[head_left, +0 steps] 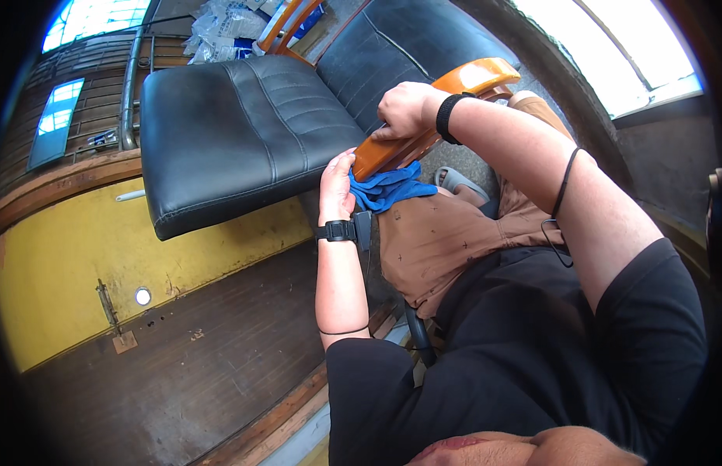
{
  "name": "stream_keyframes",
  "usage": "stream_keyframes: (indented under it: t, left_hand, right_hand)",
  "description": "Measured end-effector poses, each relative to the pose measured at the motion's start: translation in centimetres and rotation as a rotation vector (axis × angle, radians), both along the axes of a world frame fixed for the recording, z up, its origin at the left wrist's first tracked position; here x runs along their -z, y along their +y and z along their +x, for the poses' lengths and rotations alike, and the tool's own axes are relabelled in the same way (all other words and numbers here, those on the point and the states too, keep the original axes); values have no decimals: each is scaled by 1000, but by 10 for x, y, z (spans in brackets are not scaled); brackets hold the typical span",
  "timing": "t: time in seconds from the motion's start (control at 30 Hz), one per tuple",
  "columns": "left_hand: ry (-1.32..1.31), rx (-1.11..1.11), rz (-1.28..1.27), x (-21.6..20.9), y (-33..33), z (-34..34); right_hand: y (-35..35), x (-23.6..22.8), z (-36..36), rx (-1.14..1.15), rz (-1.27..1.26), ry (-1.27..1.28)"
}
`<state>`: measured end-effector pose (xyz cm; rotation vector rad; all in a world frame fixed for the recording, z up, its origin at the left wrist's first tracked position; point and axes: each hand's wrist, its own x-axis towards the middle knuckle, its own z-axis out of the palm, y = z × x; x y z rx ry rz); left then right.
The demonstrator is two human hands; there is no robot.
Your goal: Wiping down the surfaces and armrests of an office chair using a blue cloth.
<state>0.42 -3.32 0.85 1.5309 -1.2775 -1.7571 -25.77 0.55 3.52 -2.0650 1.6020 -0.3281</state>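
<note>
A black padded chair (244, 140) with a glossy orange-brown wooden armrest (392, 155) is tilted in front of me. My left hand (339, 185) is closed around the armrest's lower front end, beside the seat edge. A crumpled blue cloth (392, 189) is bunched under that end, against the left palm and over my thigh; how far the fingers hold it is hidden. Higher up the same armrest, my right hand (410, 113) is closed over its top, the fingers curled and partly out of sight.
A wood-edged yellow panel (244, 229) and a dark brown board (198, 349) lie to the left. Beyond the chair are clear plastic bags (225, 31) and another wooden arm (287, 27). A bright window (610, 46) is at upper right. My legs (446, 241) are close below the armrest.
</note>
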Motion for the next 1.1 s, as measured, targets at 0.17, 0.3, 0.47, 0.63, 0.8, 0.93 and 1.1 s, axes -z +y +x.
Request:
stream_keyframes:
  t: [0.17,0.3,0.47,0.63,0.8,0.93,1.1]
  left_hand:
    - [32,-7,52,2,-6,2]
    - [62,7,101,0,-5,0]
    - [-28,11,29,-8,1,-8]
    - [-27,12,21,-1,-4,-1]
    - [-44,-13,13,-8,3,-6]
    - [-26,18,-13,-1,0,-2]
    - [-44,10,11,-7,3,-4]
  right_hand:
    - [-1,0,1,-12,-11,-2]
    - [-1,2,0,-10,-18,11]
    - [-2,4,0,-9,-17,15]
    - [-1,-1,3,-14,-14,16]
    - [0,0,0,-6,-8,12]
    - [0,-1,1,-11,-17,22]
    - [0,1,1,-10,-19,9]
